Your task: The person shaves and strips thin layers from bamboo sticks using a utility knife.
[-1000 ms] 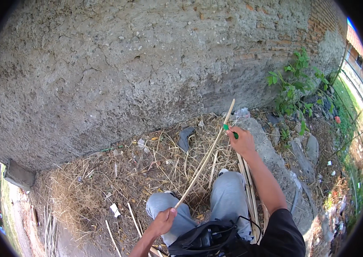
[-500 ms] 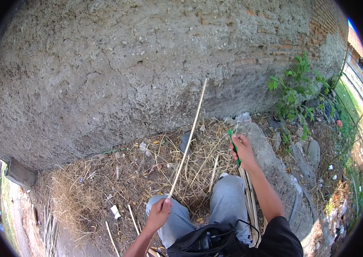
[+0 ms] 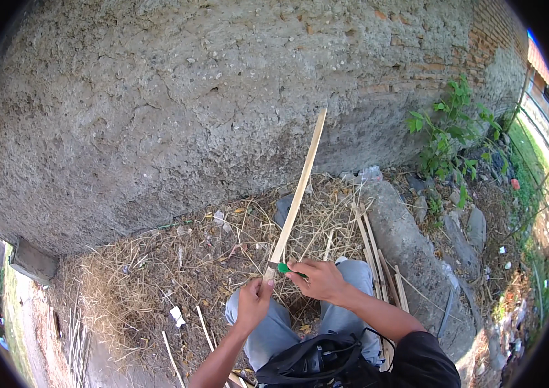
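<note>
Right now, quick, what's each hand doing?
Left hand: closed, holding the pale strip near its lower end.
Right hand: closed, holding the green-handled knife against the strip.

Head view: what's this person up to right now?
A person with bent knees is working on a long pale strip by hand. The left hand grips its lower end, while the right hand holds a green-handled knife, its dark blade across the strip just above the left hand. The strip's far end points up in front of a rough wall. More pale strips lie on both sides.
</note>
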Demonstrator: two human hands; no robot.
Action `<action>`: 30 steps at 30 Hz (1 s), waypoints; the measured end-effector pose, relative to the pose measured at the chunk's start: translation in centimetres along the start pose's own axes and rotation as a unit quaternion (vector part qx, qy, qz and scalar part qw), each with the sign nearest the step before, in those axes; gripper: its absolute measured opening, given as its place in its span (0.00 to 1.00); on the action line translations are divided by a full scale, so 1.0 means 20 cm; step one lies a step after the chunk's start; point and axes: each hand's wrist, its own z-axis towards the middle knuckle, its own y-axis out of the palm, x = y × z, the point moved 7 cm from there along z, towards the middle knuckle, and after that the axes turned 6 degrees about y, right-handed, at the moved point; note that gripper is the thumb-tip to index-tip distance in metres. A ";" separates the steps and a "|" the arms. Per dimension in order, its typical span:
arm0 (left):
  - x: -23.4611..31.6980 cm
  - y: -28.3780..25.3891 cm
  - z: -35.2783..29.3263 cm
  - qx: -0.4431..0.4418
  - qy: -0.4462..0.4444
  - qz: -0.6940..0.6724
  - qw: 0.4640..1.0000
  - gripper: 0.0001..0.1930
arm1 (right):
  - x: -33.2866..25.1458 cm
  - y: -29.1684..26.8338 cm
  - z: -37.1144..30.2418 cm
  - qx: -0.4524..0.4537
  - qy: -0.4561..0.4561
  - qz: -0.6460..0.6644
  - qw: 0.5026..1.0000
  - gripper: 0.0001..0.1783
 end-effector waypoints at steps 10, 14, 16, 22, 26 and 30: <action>0.18 -0.04 -0.09 0.007 0.045 0.112 0.993 0.17 | -0.04 -0.05 -0.01 0.072 -0.063 -0.097 0.991 0.11; 0.19 -0.06 -0.12 0.008 0.028 0.110 0.994 0.16 | -0.03 -0.04 0.00 0.104 -0.085 -0.098 0.986 0.11; 0.22 -0.08 -0.17 0.001 0.019 0.119 0.993 0.17 | -0.02 -0.04 0.02 0.114 -0.093 -0.104 0.984 0.12; 0.17 -0.14 -0.26 0.001 0.013 0.125 0.992 0.18 | -0.02 -0.09 0.06 0.106 -0.085 -0.096 0.986 0.11; 0.20 -0.14 -0.31 -0.032 -0.017 0.126 0.991 0.17 | 0.08 -0.17 0.09 0.142 -0.024 -0.083 0.986 0.12; 0.06 -0.15 -0.51 -0.099 -0.024 0.129 0.986 0.15 | 0.34 -0.32 0.15 0.173 -0.007 -0.083 0.981 0.11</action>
